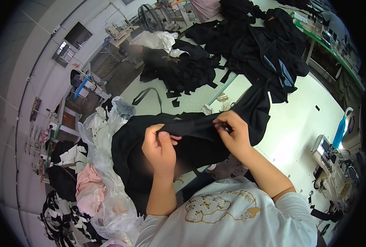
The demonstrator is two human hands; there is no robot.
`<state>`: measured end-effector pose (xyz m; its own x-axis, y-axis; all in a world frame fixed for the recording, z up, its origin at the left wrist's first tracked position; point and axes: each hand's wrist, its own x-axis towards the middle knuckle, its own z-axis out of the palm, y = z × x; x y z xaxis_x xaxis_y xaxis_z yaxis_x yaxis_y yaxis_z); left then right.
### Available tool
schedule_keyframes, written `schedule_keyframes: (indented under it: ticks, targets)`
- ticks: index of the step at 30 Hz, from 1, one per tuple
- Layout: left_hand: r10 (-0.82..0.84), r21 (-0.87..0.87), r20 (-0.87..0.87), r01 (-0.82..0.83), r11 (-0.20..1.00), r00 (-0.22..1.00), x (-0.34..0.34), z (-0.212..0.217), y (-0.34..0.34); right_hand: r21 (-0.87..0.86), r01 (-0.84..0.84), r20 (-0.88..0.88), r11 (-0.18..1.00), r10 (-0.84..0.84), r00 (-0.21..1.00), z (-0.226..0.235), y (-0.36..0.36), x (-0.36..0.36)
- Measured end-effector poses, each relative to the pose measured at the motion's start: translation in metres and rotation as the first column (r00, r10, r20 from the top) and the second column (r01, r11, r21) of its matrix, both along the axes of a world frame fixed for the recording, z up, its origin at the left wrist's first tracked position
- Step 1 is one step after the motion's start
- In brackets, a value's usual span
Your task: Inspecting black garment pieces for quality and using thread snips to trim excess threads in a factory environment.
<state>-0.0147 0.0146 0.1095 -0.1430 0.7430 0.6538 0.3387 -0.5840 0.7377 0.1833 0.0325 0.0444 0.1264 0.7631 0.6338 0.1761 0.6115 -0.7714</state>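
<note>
Both hands hold 1 length of black cloth (191,128) taut between them, in front of the torso at the near side of the white table (294,123). The left hand (160,149) pinches the cloth between thumb and forefinger; its other fingers are partly curled. The right hand (234,132) pinches the upper edge with thumb and forefinger, its remaining fingers bent inward; a small dark item shows at these fingers, too small to identify. The cloth hangs in a loop below the hands and extends left of the left hand. Beyond it, 1 heap of black garments (248,45) and 1 pile of black cut pieces (178,72) lie on the table. Clear plastic bags (119,222) stand at left, near pink cloth (90,187); a sewing machine (331,164) is at right
</note>
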Motion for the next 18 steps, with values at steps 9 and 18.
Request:
schedule_keyframes:
  ticks: [9, 18]
  targets:
    - [-0.059, 0.008, -0.21, 0.062, 0.998, 0.976, 0.027, 0.002, -0.021, 0.221, -0.033, 0.14, 0.975, 0.001, 0.99, 0.006, -0.036, -0.02]
    - [-0.21, -0.082, -0.099, 0.202, 0.976, 0.973, 0.024, 0.001, -0.025, 0.305, 0.056, 0.153, 0.951, -0.107, 0.982, 0.006, -0.041, -0.023]
